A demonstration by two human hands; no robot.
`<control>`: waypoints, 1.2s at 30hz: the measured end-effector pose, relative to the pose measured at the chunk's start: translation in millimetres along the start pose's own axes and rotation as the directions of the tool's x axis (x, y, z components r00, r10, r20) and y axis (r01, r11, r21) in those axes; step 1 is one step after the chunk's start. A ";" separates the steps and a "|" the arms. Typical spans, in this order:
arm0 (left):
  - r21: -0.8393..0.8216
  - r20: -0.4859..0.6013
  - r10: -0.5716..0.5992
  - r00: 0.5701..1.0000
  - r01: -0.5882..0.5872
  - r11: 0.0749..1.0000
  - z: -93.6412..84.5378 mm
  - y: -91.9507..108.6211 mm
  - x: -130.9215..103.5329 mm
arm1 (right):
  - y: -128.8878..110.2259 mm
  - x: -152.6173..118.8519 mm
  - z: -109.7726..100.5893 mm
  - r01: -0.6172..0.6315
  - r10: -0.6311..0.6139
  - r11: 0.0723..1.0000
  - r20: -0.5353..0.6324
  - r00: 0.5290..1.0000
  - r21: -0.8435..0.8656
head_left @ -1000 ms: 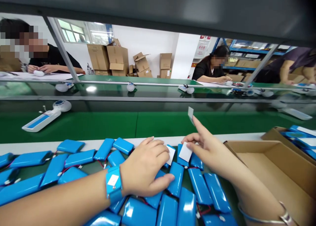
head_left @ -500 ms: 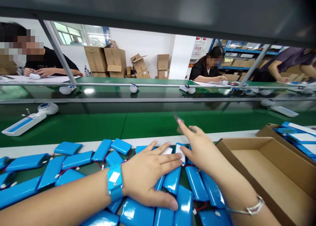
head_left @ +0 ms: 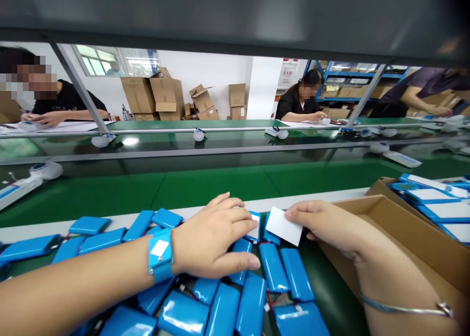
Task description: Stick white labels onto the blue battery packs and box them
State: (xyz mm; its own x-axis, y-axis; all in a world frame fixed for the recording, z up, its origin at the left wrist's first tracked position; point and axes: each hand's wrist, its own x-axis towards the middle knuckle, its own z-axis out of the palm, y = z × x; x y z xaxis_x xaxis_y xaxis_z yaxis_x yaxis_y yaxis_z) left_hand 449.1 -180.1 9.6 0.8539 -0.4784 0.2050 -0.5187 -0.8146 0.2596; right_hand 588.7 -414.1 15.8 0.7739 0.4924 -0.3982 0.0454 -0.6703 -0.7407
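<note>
My left hand (head_left: pixel 216 235), with a blue strap (head_left: pixel 160 255) on its wrist, lies spread palm-down over several blue battery packs (head_left: pixel 251 304). Its index fingertip touches the white patch on one pack (head_left: pixel 256 232) near the belt's far edge. Between the thumb and fingers of my right hand (head_left: pixel 312 218) is a thin white square piece (head_left: pixel 282 226), like a sticker or pad. The piece hangs tilted over another blue pack (head_left: pixel 270 235), hiding part of it. Red wires and small white connectors show among the packs.
An open cardboard box (head_left: pixel 400 238) stands at the right; behind it are blue packs with white patches (head_left: pixel 436 195). Beyond a white rail runs a green belt (head_left: pixel 216 179) carrying white devices (head_left: pixel 398 157). Several people sit or stand across the line. A dark shelf (head_left: pixel 235 17) hangs overhead.
My right hand has come back from over the green belt toward the packs and turned, and the white square now faces me. My left hand stays over the packs. The view has shifted slightly right.
</note>
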 end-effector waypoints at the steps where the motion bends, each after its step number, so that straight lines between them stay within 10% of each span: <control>1: 0.014 -0.007 0.013 1.000 -0.013 1.000 1.4 2.2 5.8 | 0.0 1.3 0.0 -0.007 0.006 1.000 -0.008 1.000 -0.008; 12: 0.051 -0.014 0.100 0.995 -0.099 0.994 38.3 4.2 35.0 | -10.2 10.4 6.9 -0.133 0.079 0.934 -0.173 0.982 -0.333; 16: 0.005 -0.023 0.097 0.995 -0.097 0.995 43.4 1.7 33.3 | -15.1 -1.9 -10.0 -0.074 -0.078 0.910 -0.344 0.936 -0.408; 20: 0.020 -0.085 0.126 0.988 -0.124 0.992 38.5 5.3 31.1 | -9.8 -20.4 -21.2 0.183 -0.191 0.908 0.015 0.981 -0.378; 25: -0.087 -0.204 0.304 0.931 -0.326 0.941 27.4 17.9 33.1 | -10.0 -31.4 -16.0 0.271 -0.136 0.902 0.377 0.916 -0.335; 36: -0.102 -0.025 0.348 0.937 -0.349 0.932 56.7 21.0 35.1 | -18.2 -25.3 -5.2 0.185 -0.040 0.884 0.324 0.945 -0.429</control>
State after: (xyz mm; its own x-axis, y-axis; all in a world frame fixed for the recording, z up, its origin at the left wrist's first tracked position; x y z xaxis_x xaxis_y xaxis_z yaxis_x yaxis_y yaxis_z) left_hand 470.6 -232.6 -31.2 0.6186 -0.7237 0.3060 -0.7854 -0.5586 0.2667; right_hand 571.5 -417.3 42.1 0.5249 0.6722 -0.5222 0.4540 -0.7400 -0.4962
